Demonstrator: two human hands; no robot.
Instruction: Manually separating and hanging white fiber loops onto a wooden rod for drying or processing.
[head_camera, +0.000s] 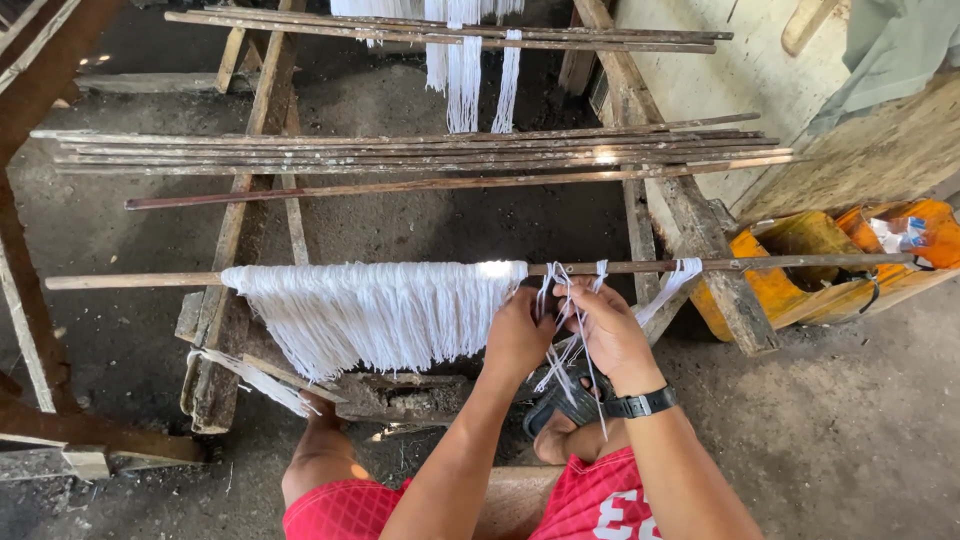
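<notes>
bare arms, red patterned shorts (600, 500) with white print — a black wristwatch (640, 404) on the right wrist.

A person in red shorts sits before a long horizontal wooden stick (130, 281) draped with a thick curtain of white cotton threads (375, 312). The left hand (517, 335) and right hand (603, 328), a black watch (640, 404) at its wrist, pinch thin loose white strands (566, 345) hanging just beside that curtain.

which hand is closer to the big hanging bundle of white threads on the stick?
Left. The left hand touches the right edge of the white thread bundle. The right hand is further right, apart from it, gripping loose white strands.
</notes>
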